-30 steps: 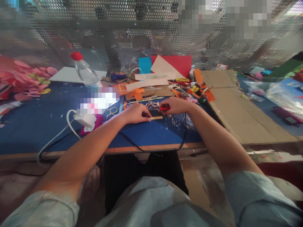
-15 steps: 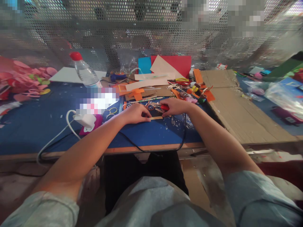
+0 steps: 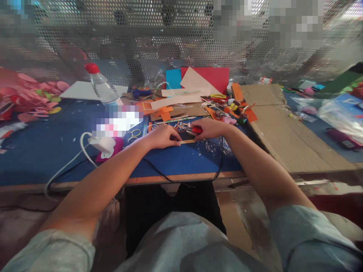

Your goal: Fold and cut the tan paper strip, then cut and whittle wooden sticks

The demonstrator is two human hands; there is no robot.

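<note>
My left hand (image 3: 164,136) rests on the blue table with its fingers closed on the left end of a thin pale wooden stick (image 3: 187,142), which may be two lying side by side. At the stick's right end is my right hand (image 3: 211,129), its fingers curled around a red-handled tool (image 3: 197,130). The tool's working end is mostly hidden, so its kind is unclear. My right fingertips are close to the stick, and I cannot tell if they press on it. Small pale shavings (image 3: 214,146) lie beside my right hand.
Behind my hands lie orange scraps (image 3: 164,113), paper strips (image 3: 177,101) and small tools. A bottle with a red cap (image 3: 103,87) and a white plug (image 3: 103,144) stand left. Cardboard (image 3: 295,132) covers the right. A black cable (image 3: 221,158) loops over the front edge.
Both hands hold nearly the same place, with the stick still between them. The right fingers and the red-handled tool have shifted very slightly. The view has moved a touch.
</note>
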